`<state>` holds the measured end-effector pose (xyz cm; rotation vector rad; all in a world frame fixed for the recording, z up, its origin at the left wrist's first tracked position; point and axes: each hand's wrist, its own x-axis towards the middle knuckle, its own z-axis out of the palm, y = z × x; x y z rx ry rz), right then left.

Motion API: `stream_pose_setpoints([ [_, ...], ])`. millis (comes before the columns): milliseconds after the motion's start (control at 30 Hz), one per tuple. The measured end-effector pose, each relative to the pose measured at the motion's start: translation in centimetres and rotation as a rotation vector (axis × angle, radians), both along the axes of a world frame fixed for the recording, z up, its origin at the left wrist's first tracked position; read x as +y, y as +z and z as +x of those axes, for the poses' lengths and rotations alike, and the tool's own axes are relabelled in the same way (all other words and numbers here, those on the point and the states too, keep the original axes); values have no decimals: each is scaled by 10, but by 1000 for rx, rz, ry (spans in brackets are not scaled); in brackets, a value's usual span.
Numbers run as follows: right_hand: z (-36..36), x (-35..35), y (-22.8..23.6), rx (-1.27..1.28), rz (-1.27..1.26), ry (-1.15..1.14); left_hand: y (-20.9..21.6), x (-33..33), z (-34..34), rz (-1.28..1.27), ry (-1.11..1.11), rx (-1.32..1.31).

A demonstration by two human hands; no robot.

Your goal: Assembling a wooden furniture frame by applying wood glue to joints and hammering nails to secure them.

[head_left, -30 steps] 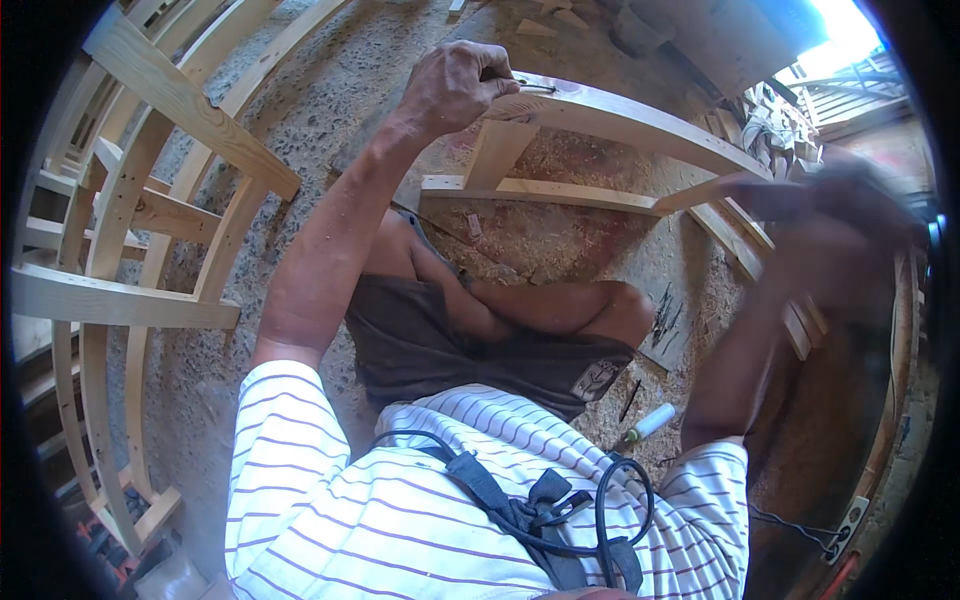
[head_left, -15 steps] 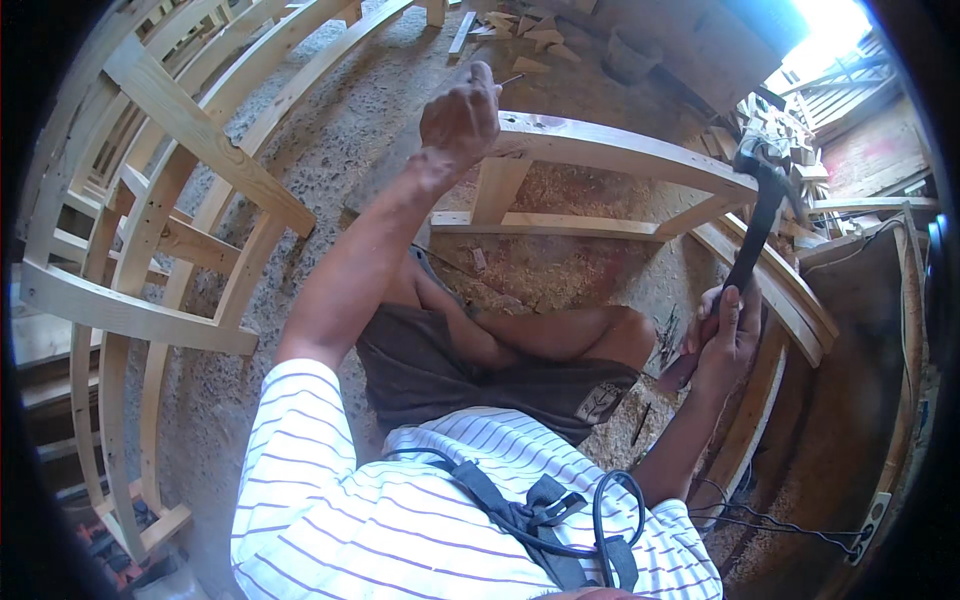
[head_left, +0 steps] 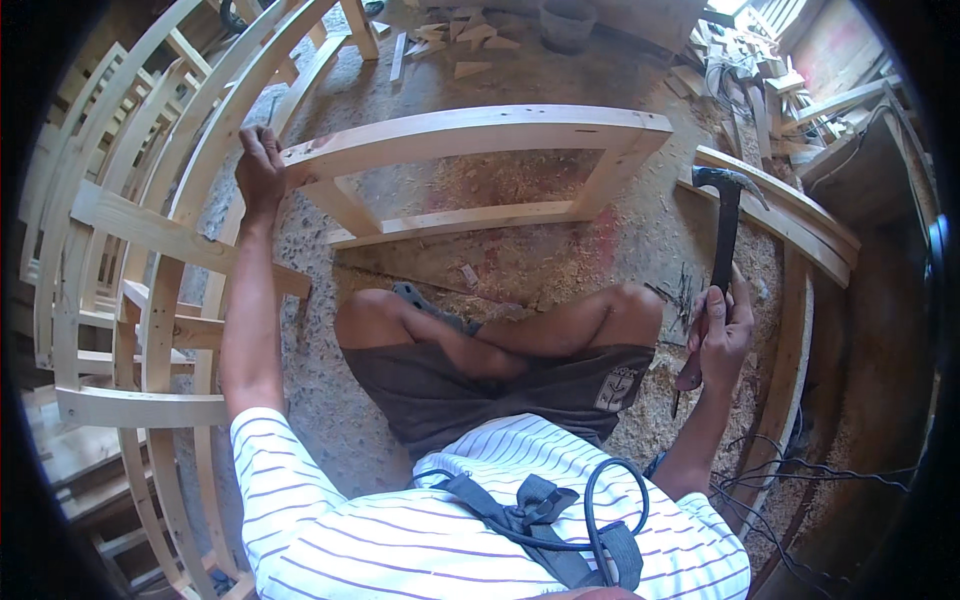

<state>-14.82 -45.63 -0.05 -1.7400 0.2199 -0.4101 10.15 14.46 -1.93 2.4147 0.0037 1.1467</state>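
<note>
My left hand (head_left: 262, 172) is closed at the left end of a pale wooden frame (head_left: 470, 130), its fingers pinched around what looks like a thin nail (head_left: 272, 108). The frame stands on the floor in front of my crossed legs, with a curved top rail, a straight lower rail and short pieces between. My right hand (head_left: 724, 335) grips a claw hammer (head_left: 726, 235) by its handle, over the floor to the right of my knee. Its dark head points upward, apart from the frame's right end.
Large slatted wooden frames (head_left: 150, 240) crowd the left side. Wood offcuts (head_left: 470, 35) and a bucket (head_left: 567, 25) lie ahead. Stacked curved boards (head_left: 785, 215) rest at right, near loose nails (head_left: 683, 295) on the sawdust. Dark cables (head_left: 790, 470) run along the lower right.
The view has shifted, so the wooden frame appears farther left and more of it shows. My left hand has moved left, and the hammer now appears clear of the frame's right end.
</note>
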Motion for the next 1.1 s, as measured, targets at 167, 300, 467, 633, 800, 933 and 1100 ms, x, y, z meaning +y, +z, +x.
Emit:
stream_pose_setpoints([
  [167, 14, 21, -3, 21, -27, -80, 6, -49, -4, 95, -296, -84],
  [300, 27, 39, -6, -26, -32, 41, 18, -37, -30, 171, -382, -88],
  [467, 48, 82, 6, -30, -70, 173, 17, -6, -62, 268, -370, -44],
  [633, 68, 129, 21, -41, -130, 286, 18, 17, -64, 123, -511, 92],
  [800, 86, 174, 35, -48, -177, 408, 21, 27, -63, 206, -524, 94],
  [933, 105, 207, 48, -138, -220, 554, 25, 22, -50, 182, -591, 75],
  [1100, 117, 239, 86, -247, -326, 534, 22, 29, -46, 160, -634, 104],
])
